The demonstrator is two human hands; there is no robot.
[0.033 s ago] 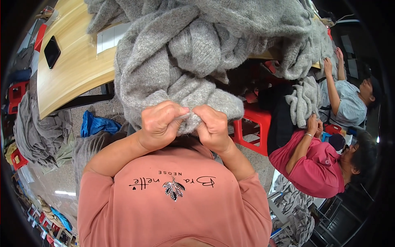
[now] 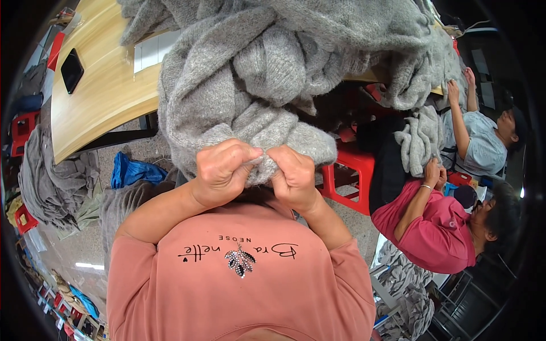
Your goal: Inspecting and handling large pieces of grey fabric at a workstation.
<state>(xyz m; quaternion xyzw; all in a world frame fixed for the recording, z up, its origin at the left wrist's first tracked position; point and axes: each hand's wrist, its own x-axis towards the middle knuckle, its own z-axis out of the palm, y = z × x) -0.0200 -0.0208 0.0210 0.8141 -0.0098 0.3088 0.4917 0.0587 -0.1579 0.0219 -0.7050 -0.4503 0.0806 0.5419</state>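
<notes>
A fuzzy grey knitted garment (image 2: 205, 105) hangs in thick folds from the table edge down to just above my lap. My left hand (image 2: 222, 170) pinches its near edge, thumb against curled fingers. Close beside it, my right hand (image 2: 296, 176) is closed on the same edge, and a small gap lies between the two thumbs. Whatever fine detail sits between the fingertips is too small to make out.
More grey knitwear (image 2: 364, 28) is heaped on the wooden table (image 2: 108, 68), where a black phone (image 2: 72, 71) lies at left. A red stool (image 2: 355, 176) stands at right, near two seated people handling grey knits. A blue bag (image 2: 133, 170) and a grey garment pile (image 2: 54, 182) are at left.
</notes>
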